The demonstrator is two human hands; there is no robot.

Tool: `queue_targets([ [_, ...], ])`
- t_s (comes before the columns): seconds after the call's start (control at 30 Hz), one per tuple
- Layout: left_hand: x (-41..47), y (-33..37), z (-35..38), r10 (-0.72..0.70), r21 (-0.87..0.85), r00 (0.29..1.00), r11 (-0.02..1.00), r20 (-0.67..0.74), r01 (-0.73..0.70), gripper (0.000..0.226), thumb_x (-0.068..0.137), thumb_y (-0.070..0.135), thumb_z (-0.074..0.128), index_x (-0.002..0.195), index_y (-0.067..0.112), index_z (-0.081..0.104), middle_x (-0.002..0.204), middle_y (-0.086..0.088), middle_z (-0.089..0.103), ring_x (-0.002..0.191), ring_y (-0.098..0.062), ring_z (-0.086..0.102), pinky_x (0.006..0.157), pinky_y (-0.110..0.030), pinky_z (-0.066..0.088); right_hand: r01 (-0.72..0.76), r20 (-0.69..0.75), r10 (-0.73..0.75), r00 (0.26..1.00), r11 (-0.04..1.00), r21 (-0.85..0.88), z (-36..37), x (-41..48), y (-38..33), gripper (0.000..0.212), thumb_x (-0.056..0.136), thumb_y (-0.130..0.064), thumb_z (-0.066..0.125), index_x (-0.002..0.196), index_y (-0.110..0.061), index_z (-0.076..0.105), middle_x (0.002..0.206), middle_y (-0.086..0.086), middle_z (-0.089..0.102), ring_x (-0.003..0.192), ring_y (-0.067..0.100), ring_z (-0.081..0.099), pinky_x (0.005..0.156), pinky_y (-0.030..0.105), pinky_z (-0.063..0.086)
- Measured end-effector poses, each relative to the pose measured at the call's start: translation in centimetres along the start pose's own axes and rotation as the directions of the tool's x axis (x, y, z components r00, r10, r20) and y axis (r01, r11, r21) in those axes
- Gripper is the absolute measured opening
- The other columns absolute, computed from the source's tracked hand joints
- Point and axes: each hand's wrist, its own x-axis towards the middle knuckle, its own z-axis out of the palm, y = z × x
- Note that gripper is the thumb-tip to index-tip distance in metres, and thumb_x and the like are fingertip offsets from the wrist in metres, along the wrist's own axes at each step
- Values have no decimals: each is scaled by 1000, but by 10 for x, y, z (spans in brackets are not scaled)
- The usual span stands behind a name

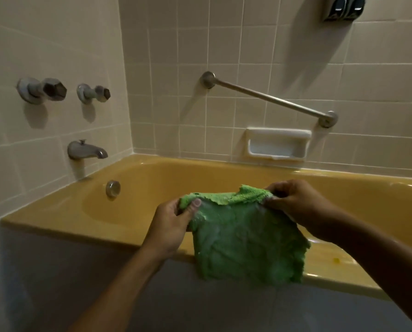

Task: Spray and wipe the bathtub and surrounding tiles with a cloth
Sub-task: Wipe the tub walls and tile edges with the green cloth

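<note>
- from my end this reads as a pause between passes, not a wipe in progress. the shaggy green microfibre cloth (pixel 245 238) is held up and spread out over the near rim of the mustard-yellow enamel bathtub (pixel 80 221).
- the left hand (pixel 169 226) pinches the cloth's upper left corner, thumb on top and fingers curled beneath. the right hand (pixel 296 202) pinches the upper right edge with its fingers curled. neither hand has hold of anything else.
- no spray bottle shows anywhere, so i cannot tell whether the spraying is over or not yet begun.
- likely done: the tub's rim carries bright glints along the far side and at the near right. i take these for wetness (a guess, since glossy enamel shines anyway). the cloth's pale, smeary patches suggest it has already met some cleaner.
- likely left: a small yellow-brown spot (pixel 336 259) sits on the near rim, right of the cloth. the cream square wall tiles (pixel 224 44) look dull, with no streaks i can make out. i would put the job around midway at best.
- the cloth itself is roughly square, crumpled and limp. its top edge is folded over between the hands, showing a brighter, fluffier side. its lower part drapes in front of the near rim, and i cannot tell whether it touches.
</note>
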Motion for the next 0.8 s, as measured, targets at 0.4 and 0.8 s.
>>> queue_targets([
  [0.4, 90, 353, 115, 60, 147, 997, 988, -41, -53, 30, 95, 34, 61, 120, 22, 72, 105, 10, 77, 99, -7, 72, 79, -22, 57, 11, -173, -43, 984, 984, -179, -215, -2, -232, 27, 103, -10, 53, 104, -27, 75, 89, -6, 71, 81, 13, 68, 72, 35, 63],
  [0.8, 10, 461, 142, -33, 376, 983, 921, -180, 100, 30, 93, 7, 73, 110, 32, 75, 107, 18, 75, 93, -11, 73, 81, -37, 61, -36, -197, 2, 980, 985, -168, -266, -83, -288, 19, 101, -14, 59, 110, -28, 69, 96, -5, 64, 79, 3, 59, 50, 11, 45],
])
